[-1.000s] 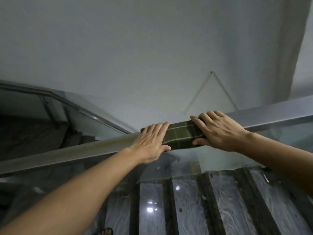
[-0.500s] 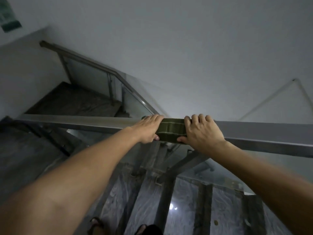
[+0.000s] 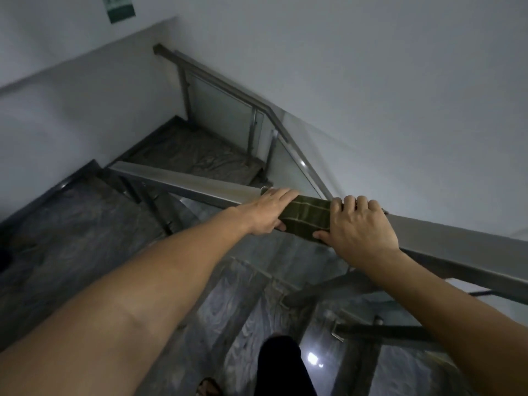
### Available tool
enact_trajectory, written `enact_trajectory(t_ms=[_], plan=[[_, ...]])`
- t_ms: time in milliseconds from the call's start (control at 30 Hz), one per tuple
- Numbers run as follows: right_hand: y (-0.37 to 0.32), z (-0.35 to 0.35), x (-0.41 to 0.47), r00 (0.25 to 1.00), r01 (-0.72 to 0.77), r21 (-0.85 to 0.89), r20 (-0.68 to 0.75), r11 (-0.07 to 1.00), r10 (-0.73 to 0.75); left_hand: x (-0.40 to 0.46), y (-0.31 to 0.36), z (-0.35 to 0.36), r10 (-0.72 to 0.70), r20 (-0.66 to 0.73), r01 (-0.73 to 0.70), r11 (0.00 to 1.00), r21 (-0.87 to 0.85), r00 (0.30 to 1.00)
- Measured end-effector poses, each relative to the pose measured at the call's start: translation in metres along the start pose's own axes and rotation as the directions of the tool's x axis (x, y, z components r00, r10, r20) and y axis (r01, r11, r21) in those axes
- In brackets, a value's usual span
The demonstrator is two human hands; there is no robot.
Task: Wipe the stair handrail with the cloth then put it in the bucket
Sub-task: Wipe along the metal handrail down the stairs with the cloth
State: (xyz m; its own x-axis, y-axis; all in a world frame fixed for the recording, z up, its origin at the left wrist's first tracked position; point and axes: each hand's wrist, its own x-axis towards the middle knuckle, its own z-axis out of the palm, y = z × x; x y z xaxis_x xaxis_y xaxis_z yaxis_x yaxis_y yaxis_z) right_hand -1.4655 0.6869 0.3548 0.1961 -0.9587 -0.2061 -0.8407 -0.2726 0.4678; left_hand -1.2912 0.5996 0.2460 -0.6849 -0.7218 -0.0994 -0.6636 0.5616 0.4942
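A green checked cloth (image 3: 307, 217) is wrapped over the flat metal stair handrail (image 3: 200, 185), which runs from mid left down to the right edge. My left hand (image 3: 268, 212) presses on the cloth's left end, fingers flat over the rail top and thumb under it. On the cloth's right end, my right hand (image 3: 357, 227) curls its fingers over the rail's far side, thumb on the near face. No bucket is in view.
Glass panels hang under the rail. Dark marble steps (image 3: 71, 224) descend at left to a landing (image 3: 197, 158), where a second handrail (image 3: 228, 87) climbs along the white wall. My leg and sandalled foot (image 3: 210, 387) stand below. A green sign (image 3: 121, 7) hangs at top left.
The view has swung left and downward, bringing the lower landing and second rail into sight. Both hands stay clamped on the cloth; I cannot tell whether they slid along the rail.
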Motion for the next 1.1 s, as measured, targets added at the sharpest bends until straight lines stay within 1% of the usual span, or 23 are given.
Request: enact_trajectory(t_ms=[233, 400, 533, 633, 767, 1100], plan=[[-0.084, 0.009, 0.080, 1.000, 0.027, 0.029, 0.000, 0.999, -0.027, -0.017, -0.112, 0.014, 0.002, -0.066, 0.005, 0.995, 0.102, 0.998], [-0.140, 0.018, 0.133, 0.999, 0.037, 0.037, 0.005, 0.999, -0.037, -0.030, -0.189, 0.026, -0.010, -0.095, 0.023, 0.991, 0.133, 0.995], [-0.184, 0.025, 0.175, 0.996, 0.091, 0.027, -0.001, 0.995, -0.091, -0.037, -0.253, 0.034, -0.007, -0.118, 0.022, 0.991, 0.134, 0.993], [-0.211, 0.029, 0.201, 0.996, 0.092, 0.010, -0.002, 0.996, -0.092, -0.040, -0.299, 0.042, 0.029, -0.144, -0.007, 0.988, 0.153, 0.989], [-0.252, 0.035, 0.239, 0.995, 0.094, 0.014, 0.017, 0.996, -0.094, -0.045, -0.358, 0.051, 0.027, -0.132, -0.006, 0.988, 0.154, 0.991], [-0.347, 0.044, 0.329, 0.993, 0.092, 0.047, 0.068, 0.995, -0.095, -0.059, -0.486, 0.063, 0.049, -0.159, -0.025, 0.989, 0.147, 0.986]])
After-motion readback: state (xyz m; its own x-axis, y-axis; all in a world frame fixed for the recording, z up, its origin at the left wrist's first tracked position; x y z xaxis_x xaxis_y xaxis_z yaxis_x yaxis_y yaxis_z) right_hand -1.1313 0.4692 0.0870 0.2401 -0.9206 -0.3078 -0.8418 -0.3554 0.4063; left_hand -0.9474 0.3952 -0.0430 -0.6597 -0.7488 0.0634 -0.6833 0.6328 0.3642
